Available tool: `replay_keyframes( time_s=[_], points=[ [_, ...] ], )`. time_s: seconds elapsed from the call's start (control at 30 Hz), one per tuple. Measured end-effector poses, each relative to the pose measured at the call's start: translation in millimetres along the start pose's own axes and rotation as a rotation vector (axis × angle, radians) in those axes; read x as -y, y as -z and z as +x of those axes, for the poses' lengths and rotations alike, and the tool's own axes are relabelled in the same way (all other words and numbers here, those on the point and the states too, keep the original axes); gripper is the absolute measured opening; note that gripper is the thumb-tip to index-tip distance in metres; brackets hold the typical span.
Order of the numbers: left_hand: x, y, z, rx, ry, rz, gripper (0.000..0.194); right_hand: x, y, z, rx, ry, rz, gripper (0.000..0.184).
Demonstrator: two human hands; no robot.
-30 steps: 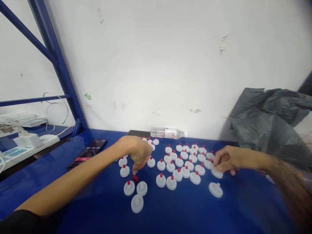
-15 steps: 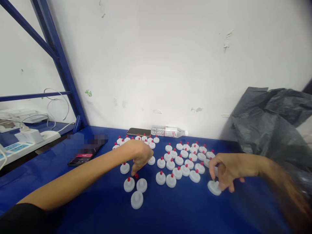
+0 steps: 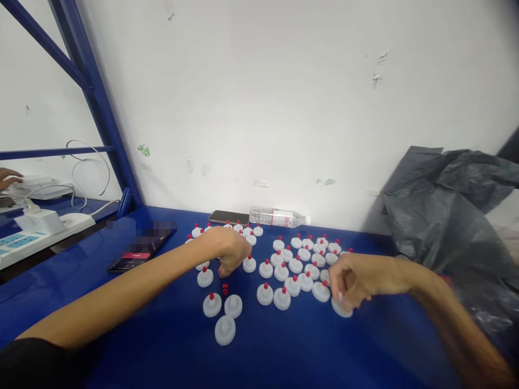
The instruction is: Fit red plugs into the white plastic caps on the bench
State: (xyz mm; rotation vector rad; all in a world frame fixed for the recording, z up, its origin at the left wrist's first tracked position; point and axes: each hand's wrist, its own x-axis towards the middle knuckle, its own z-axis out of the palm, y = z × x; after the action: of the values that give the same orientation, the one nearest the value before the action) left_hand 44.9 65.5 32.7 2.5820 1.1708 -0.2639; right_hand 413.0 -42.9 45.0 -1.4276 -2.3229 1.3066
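My right hand [image 3: 352,278] pinches a white round plastic lid [image 3: 341,309] at its spout, with the lid tilted just over the table. My left hand [image 3: 235,253] is closed with its fingers pointing down, and I cannot make out what sits in its fingertips. Small loose red caps [image 3: 225,289] lie just below those fingertips. Near them rest a white lid with a bare spout [image 3: 233,306], a second bare lid [image 3: 225,330] and a red-capped lid [image 3: 212,304]. Several more red-capped lids [image 3: 281,298] stand in groups between and behind my hands.
A clear bottle [image 3: 279,217] and a phone [image 3: 229,217] lie along the wall. Another phone [image 3: 141,248] is at the left, near a power strip [image 3: 24,243]. A dark plastic bag [image 3: 441,210] bulges at the right. At the far left another person's hand [image 3: 8,177] shows.
My right hand has moved left with the white lid, closer to the red-capped group. My left hand has lifted slightly off the red caps. Another person's hand has appeared at far left.
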Motion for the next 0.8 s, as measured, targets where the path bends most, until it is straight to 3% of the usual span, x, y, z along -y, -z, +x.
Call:
replay_keyframes(
  time_s=[0.17, 0.23, 0.33, 0.43, 0.5, 0.6, 0.67, 0.8],
  points=[
    [-15.2, 24.5, -13.6, 0.146, 0.100, 0.044, 0.049, 0.6, 12.0, -6.8, -0.124, 0.116, -0.035, 0.012],
    [-23.4, 36.0, -21.9, 0.153, 0.101, 0.034, 0.042, 6.8, 12.2, -5.9, -0.269, 0.181, -0.015, 0.017],
    [-34.6, 51.0, -35.2, 0.162, 0.095, 0.019, 0.023, 23.4, 3.6, 3.4, -0.584, 0.318, 0.017, 0.034],
    [-42.3, 62.2, -44.6, 0.162, 0.038, 0.004, 0.019, 38.0, -10.4, 17.6, -0.766, 0.351, 0.028, 0.042],
    [-44.1, 67.0, -45.5, 0.099, -0.070, -0.014, 0.022, 41.8, -20.6, 27.2, -0.830, 0.331, -0.049, 0.038],
    [-42.0, 68.5, -38.5, -0.122, -0.275, -0.087, 0.024, 40.1, -37.2, 40.6, -0.936, 0.339, -0.386, 0.019],
    [-39.4, 66.3, -31.2, -0.229, -0.385, -0.223, 0.021, 38.1, -48.3, 48.8, -0.963, 0.371, -0.570, 0.021],
    [-39.2, 59.1, -19.9, -0.306, -0.527, -0.598, 0.017, 39.4, -64.9, 59.8, -0.982, 0.402, -0.622, 0.022]
  ],
)
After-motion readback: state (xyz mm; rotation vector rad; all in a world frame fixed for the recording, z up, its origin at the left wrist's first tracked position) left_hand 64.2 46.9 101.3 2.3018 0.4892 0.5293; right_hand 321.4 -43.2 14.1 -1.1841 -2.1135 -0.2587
